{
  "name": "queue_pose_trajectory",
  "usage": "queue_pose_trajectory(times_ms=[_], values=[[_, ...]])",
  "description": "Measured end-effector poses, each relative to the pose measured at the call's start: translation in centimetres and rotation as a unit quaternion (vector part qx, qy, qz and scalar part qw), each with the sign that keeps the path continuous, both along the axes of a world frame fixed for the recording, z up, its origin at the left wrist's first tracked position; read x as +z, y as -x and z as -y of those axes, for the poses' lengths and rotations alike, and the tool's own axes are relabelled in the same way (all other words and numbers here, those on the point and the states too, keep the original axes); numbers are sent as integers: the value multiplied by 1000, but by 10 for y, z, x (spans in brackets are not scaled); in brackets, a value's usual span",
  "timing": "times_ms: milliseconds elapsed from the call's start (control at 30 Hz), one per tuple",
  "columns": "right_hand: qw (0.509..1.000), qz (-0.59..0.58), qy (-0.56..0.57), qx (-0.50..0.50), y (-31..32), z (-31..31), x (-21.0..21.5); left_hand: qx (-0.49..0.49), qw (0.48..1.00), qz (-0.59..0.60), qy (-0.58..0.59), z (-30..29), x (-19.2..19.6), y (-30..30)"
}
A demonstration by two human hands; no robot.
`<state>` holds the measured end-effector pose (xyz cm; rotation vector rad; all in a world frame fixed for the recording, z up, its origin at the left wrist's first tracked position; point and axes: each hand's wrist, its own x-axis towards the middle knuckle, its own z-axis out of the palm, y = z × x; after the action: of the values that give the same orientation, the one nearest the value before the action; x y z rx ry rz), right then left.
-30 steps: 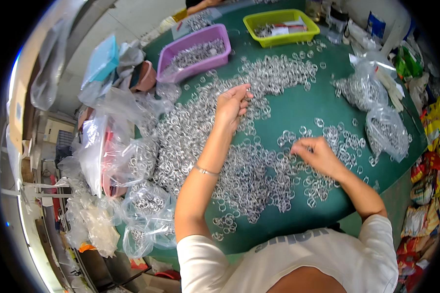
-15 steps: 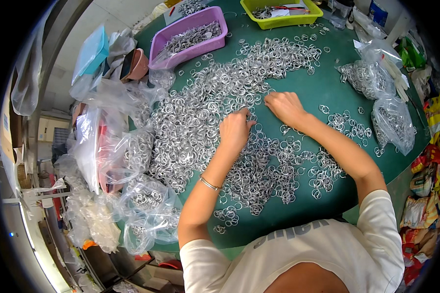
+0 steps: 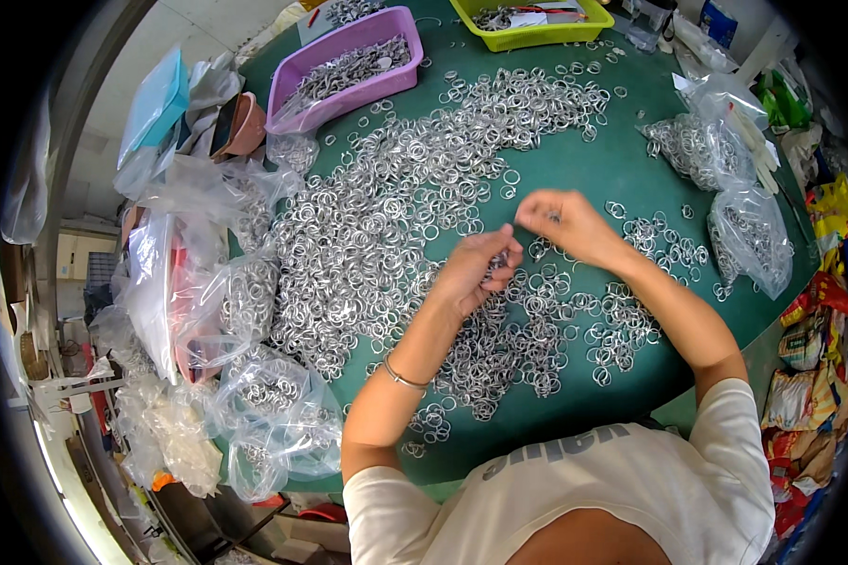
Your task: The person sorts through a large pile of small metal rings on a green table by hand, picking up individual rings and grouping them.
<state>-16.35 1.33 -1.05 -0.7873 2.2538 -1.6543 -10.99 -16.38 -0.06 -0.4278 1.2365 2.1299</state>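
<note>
A wide heap of silvery metal rings (image 3: pixel 349 235) covers the left and middle of the green table (image 3: pixel 575 169). Over the inner edge of this heap, my left hand (image 3: pixel 476 268) is turned partly palm-up, its fingers curled around a few rings. My right hand (image 3: pixel 567 226) faces it from the right, fingers bent inward, with a bit of grey metal showing between them; how many rings it holds is hidden. The fingertips of both hands nearly meet. Below them lies a darker pile of rings (image 3: pixel 490 353), and a looser cluster of rings (image 3: pixel 622 330) spreads under my right forearm.
At the back stand a purple basin (image 3: pixel 410 71) of grey metal parts and a yellow-green basin (image 3: pixel 537 36). Clear plastic bags (image 3: pixel 273 414) crowd the left edge. More bags of rings (image 3: pixel 749 235) lie at the right, with colourful packages (image 3: pixel 801 405) beyond the table edge.
My left hand has lifted from the heap and rolled palm-up, now with rings in its fingers. My right hand has come slightly lower and curled, and the two hands are closer together.
</note>
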Motion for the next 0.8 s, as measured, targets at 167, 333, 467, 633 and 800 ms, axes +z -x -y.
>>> queue_pose_trajectory(times_ms=[167,333,467,633,800], values=[[955,-185,-224,-54,29,7,-17,72,997,-40,-8,8,-3,3],[945,-239,-211,-68,35,7,-27,56,998,-10,-6,7,8,4],[987,150,6,-59,31,-12,-10,40,998,-28,26,9,2,4],[866,437,241,-46,27,-25,4,27,993,-48,102,2,5,5],[887,429,168,-39,15,-24,5,20,999,-19,44,0,13,5]])
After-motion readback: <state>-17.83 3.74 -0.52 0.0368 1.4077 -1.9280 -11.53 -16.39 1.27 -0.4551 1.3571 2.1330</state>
